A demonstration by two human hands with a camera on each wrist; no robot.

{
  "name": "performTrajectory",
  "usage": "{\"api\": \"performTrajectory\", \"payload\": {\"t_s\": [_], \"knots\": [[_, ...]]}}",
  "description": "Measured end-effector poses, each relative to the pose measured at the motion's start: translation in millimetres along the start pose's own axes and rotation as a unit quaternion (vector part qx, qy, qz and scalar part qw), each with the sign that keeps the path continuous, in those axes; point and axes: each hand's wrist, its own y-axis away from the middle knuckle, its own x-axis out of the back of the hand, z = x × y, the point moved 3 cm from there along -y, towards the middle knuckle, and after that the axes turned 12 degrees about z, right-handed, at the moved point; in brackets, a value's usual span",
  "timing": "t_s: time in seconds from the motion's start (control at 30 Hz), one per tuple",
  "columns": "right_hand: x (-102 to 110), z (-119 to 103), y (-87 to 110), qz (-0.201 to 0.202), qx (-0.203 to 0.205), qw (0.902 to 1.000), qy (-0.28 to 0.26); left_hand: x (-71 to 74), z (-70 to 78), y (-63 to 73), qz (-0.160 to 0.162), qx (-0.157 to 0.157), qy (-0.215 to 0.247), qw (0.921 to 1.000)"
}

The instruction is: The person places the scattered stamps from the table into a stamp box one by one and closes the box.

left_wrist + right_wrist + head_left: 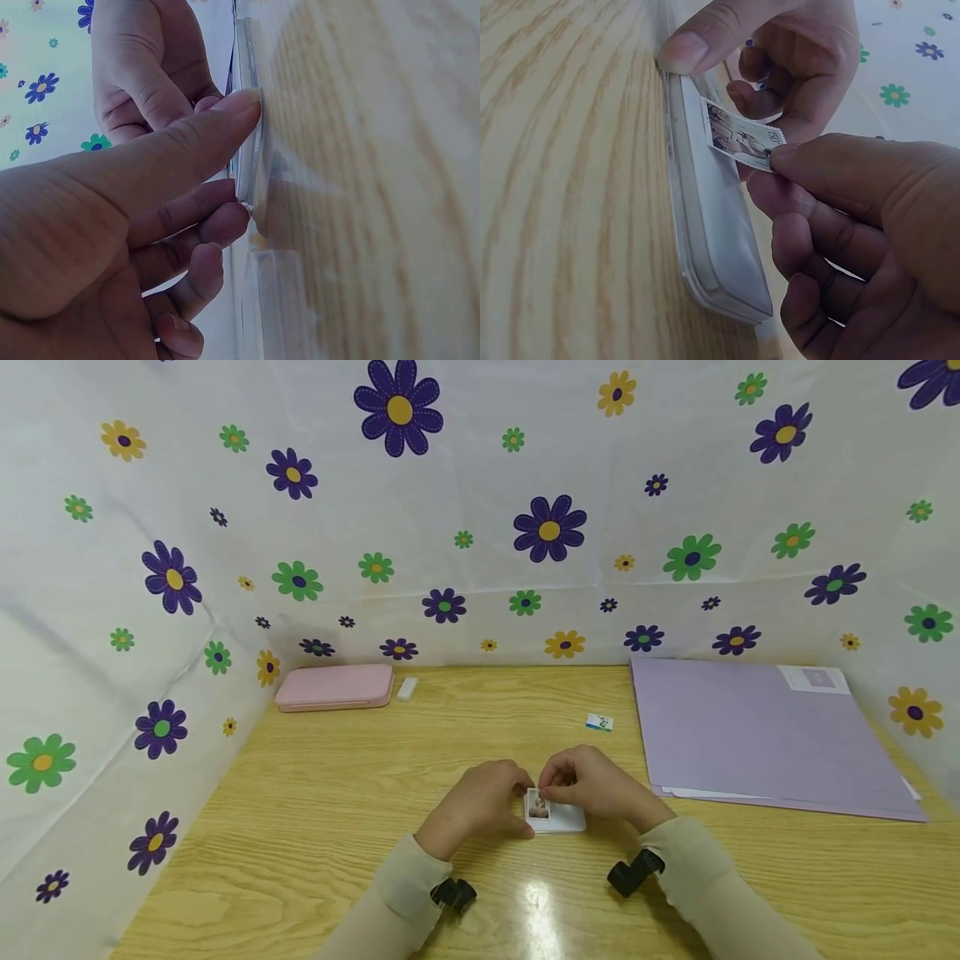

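Observation:
A small stamp with a toothed white border and a brownish picture bends upward over a flat white case with rounded corners and a clear rim. My right hand pinches the stamp's far edge between thumb and fingertips. Across the case, the opposite end of the stamp stays close to the white surface. My left hand grips the left end of the case, thumb at the near edge and fingertips at the far edge. The case lies on the wooden table.
At the back left lie a pink zip case and a small white block. A little printed piece with a blue edge lies beyond my right hand. A large purple folder covers the right side, white sheets peeking out. Flowered cloth hangs behind.

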Motion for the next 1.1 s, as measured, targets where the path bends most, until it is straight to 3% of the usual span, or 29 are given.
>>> {"api": "performTrajectory", "payload": {"t_s": [0.23, 1.1], "knots": [[-2, 1, -0.6, 0.001, 0.02, 0.9998, 0.009, 0.7, 0.1, 0.8, 0.005, -0.006, 0.001, 1.0], [-13, 2, -2.0, 0.012, 0.009, 0.9992, 0.036, 2.6, 1.2, 1.5, 0.005, -0.006, -0.022, 0.9997]]}}
